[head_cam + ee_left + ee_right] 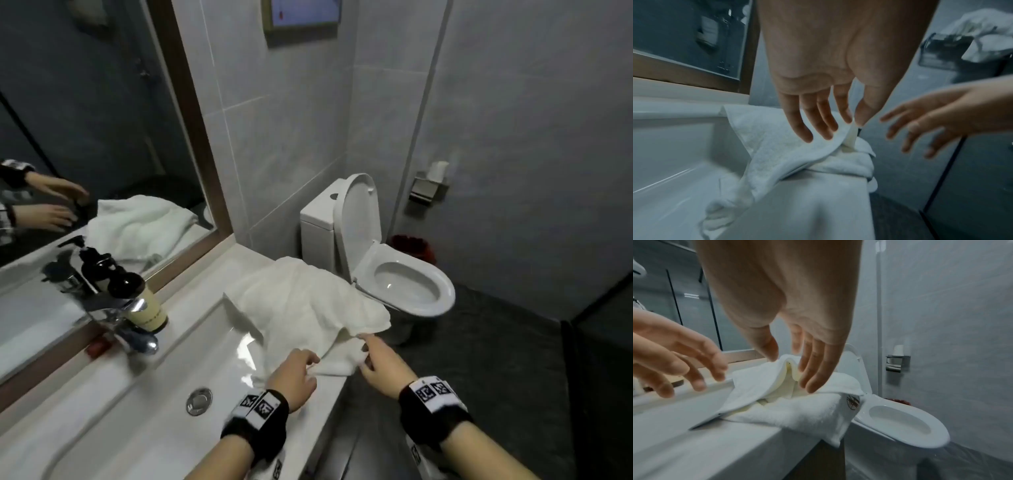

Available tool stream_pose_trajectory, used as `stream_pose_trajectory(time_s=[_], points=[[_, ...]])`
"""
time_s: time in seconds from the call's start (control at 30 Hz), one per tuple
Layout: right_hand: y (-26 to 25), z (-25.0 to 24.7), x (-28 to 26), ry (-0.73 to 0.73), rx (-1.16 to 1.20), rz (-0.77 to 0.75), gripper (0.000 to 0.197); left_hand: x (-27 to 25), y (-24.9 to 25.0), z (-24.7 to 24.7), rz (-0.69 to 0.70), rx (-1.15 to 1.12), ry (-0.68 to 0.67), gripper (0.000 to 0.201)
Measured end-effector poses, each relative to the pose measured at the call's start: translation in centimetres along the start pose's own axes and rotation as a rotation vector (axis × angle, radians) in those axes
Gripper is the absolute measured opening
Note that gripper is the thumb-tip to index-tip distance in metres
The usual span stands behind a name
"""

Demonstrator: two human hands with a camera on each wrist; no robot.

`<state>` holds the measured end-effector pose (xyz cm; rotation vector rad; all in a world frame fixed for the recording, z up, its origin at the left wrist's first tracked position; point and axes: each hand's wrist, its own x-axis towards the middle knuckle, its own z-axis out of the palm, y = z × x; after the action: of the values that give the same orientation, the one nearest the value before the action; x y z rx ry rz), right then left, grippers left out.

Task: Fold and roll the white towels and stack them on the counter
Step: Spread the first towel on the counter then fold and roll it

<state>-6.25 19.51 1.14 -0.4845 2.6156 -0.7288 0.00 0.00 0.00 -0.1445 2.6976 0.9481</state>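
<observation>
White towel [301,308] is lying crumpled on the worktop [318,404] at the right end beside the sink [144,394], one edge drooping into the basin, another corner hanging off the front edge toward the toilet [404,284]. Left hand [291,377] is pinching a fold of the towel between thumb and forefinger, the left wrist view showing the cloth lifting from that pinch while the other fingers [803,129] are hanging straight over it. Right hand [380,363] is hovering just beside the towel's near edge; its grip is spread, fingers straight, forefinger tip at the cloth, whether touching I cannot tell. Soap bottle [144,305] is standing by the tap [133,329], under the mirror [85,137]
</observation>
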Motion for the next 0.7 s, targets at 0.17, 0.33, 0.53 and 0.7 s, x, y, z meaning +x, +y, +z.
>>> stream_pose_trajectory(time_s=[0.17, 0.33, 0.53, 0.7], points=[[-2.0, 0.9, 5.1, 0.069, -0.212, 0.105, 0.047, 3.4, -0.4, 0.2, 0.007, 0.204, -0.011, 0.04], [-2.2, 2.8, 7.8, -0.084, -0.474, 0.066, 0.041, 4.7, -1.4, 0.9, 0.059, 0.299, -0.066, 0.024], [-2.6, 3.3, 9.0, 0.14, -0.181, 0.005, 0.041, 6.1, -1.8, 1.7, -0.022, 0.107, 0.103, 0.043], [-3.8, 0.6, 9.1, 0.395, 0.212, -0.24, 0.022, 7.1, -1.9, 0.7, -0.208, -0.102, 0.272, 0.093]])
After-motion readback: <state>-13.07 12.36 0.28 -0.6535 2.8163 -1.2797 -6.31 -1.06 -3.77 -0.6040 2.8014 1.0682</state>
